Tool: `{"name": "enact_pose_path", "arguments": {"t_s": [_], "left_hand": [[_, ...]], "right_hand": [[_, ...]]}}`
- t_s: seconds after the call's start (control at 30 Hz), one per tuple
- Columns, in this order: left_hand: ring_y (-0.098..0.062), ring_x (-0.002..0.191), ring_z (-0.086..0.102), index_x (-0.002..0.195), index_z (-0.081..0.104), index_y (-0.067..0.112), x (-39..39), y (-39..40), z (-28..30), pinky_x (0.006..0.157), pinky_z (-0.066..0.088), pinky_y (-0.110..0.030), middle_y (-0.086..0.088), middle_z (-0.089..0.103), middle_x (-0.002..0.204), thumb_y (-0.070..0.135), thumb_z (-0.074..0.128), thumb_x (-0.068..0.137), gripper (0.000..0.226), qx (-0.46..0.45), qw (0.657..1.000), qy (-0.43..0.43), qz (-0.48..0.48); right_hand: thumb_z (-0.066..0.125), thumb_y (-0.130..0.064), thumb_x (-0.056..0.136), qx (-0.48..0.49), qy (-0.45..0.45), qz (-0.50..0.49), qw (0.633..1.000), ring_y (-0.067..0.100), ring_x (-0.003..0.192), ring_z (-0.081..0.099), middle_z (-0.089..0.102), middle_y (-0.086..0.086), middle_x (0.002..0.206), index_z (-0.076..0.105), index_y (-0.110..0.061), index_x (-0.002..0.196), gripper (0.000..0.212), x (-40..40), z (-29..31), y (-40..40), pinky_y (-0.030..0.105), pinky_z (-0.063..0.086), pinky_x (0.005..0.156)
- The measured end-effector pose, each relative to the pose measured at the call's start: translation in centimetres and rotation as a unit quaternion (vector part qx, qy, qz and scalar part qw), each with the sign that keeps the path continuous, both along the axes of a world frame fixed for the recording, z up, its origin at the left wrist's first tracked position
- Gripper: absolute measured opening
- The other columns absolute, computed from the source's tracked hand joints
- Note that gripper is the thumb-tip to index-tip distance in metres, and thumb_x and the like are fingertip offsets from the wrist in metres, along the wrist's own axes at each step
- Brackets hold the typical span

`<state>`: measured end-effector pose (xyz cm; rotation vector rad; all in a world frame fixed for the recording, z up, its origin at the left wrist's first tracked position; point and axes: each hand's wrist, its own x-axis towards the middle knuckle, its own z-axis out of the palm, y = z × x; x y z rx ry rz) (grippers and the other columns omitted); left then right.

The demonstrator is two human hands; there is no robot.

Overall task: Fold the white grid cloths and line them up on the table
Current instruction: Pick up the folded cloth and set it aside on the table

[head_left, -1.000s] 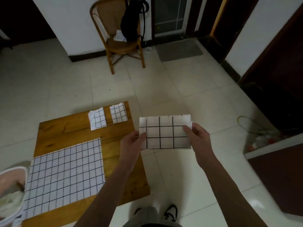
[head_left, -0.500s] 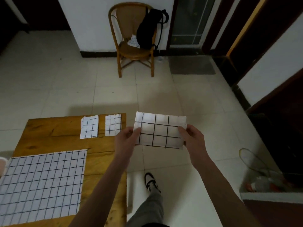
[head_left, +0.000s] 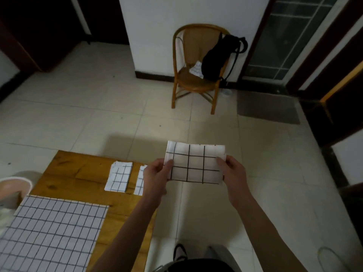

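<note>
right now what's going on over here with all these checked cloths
A person is folding white grid cloths. The left hand and right hand hold a partly folded white grid cloth by its two ends, in the air beyond the wooden table. Two small folded cloths lie side by side on the table, and a large unfolded grid cloth lies flat nearer the person.

counter (head_left: 82, 173): lower left | on it, far edge: two folded cloths (head_left: 118, 178) side by side | near edge: spread cloth (head_left: 51, 234) | right of counter, above floor: held cloth (head_left: 196, 163) between left hand (head_left: 155, 173) and right hand (head_left: 233, 171) | behind: chair (head_left: 196, 65) carrying bag (head_left: 218, 55)
</note>
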<state>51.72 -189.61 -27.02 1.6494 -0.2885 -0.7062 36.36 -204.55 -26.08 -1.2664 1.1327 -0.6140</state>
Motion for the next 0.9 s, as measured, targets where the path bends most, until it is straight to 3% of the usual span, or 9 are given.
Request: {"name": "enact_pose_path", "arguments": {"t_s": [0.07,0.23,0.3,0.47,0.6,0.7,0.77,0.9], "left_hand": [[-0.005,0.055,0.049,0.067,0.058,0.021,1.5,-1.8,-0.1,0.062,0.049,-0.032,0.012,0.049,0.055,0.021,0.068,0.098,0.033,-0.004,1.000,-0.002,0.017],[-0.027,0.073,0.056,0.081,0.066,0.005,5.6,-5.8,-1.3,0.070,0.052,-0.046,-0.029,0.057,0.080,0.030,0.071,0.096,0.030,-0.018,0.998,-0.003,0.059],[-0.027,0.073,0.058,0.086,0.068,0.005,7.4,-7.9,-1.8,0.069,0.054,-0.048,-0.027,0.060,0.081,0.031,0.070,0.097,0.029,-0.014,0.997,-0.006,0.080],[-0.017,0.072,0.066,0.095,0.071,-0.001,11.8,-13.9,-1.3,0.065,0.059,-0.027,-0.011,0.071,0.081,0.022,0.069,0.097,0.024,-0.013,0.988,0.007,0.157],[-0.019,0.076,0.071,0.096,0.074,0.005,15.0,-17.9,-0.7,0.069,0.061,-0.029,-0.006,0.075,0.086,0.026,0.069,0.096,0.022,-0.006,0.977,0.008,0.214],[-0.022,0.085,0.072,0.098,0.074,0.009,17.2,-20.0,-0.6,0.074,0.062,-0.034,-0.008,0.075,0.094,0.028,0.068,0.096,0.020,-0.005,0.965,0.010,0.262],[-0.022,0.087,0.072,0.100,0.074,0.011,18.5,-20.8,-0.5,0.074,0.062,-0.034,-0.006,0.075,0.095,0.028,0.068,0.097,0.019,-0.005,0.956,0.013,0.294],[-0.020,0.082,0.073,0.100,0.075,0.009,21.7,-21.6,-0.3,0.070,0.061,-0.029,-0.006,0.076,0.091,0.027,0.068,0.098,0.019,0.001,0.935,-0.001,0.354]], "right_hand": [[0.065,-0.020,0.100,-0.003,-0.002,0.012,1.000,0.016,0.091,0.069,0.077,0.007,0.103,0.076,-0.014,0.101,0.013,2.2,-0.1,-2.2,0.040,0.057,0.084],[0.063,-0.025,0.101,0.002,0.001,0.053,0.999,0.014,0.079,0.059,0.067,0.001,0.085,0.070,-0.004,0.097,0.023,8.2,-1.1,-8.3,0.032,0.048,0.071],[0.063,-0.025,0.101,0.002,0.003,0.079,0.997,0.014,0.078,0.056,0.063,0.002,0.084,0.068,-0.001,0.094,0.025,10.9,-1.7,-11.1,0.032,0.045,0.071],[0.065,-0.022,0.100,0.006,-0.002,0.158,0.987,0.014,0.069,0.049,0.054,-0.001,0.070,0.061,-0.004,0.080,0.027,17.8,-2.1,-18.4,0.029,0.039,0.062],[0.065,-0.024,0.100,0.005,-0.005,0.229,0.974,0.013,0.064,0.042,0.044,0.004,0.070,0.054,0.005,0.084,0.035,22.7,-1.8,-23.4,0.026,0.036,0.059],[0.064,-0.028,0.101,0.008,0.008,0.288,0.958,0.006,0.055,0.042,0.047,-0.006,0.063,0.058,-0.004,0.082,0.031,26.8,-1.9,-26.4,0.019,0.036,0.050],[0.064,-0.031,0.101,0.014,0.019,0.311,0.950,0.006,0.057,0.043,0.048,-0.008,0.063,0.061,-0.010,0.082,0.029,29.3,-2.0,-27.4,0.021,0.037,0.053],[0.065,-0.033,0.099,0.033,0.017,0.363,0.931,0.018,0.073,0.050,0.055,0.008,0.079,0.062,-0.002,0.093,0.032,34.3,-2.6,-28.5,0.034,0.042,0.068]]}}
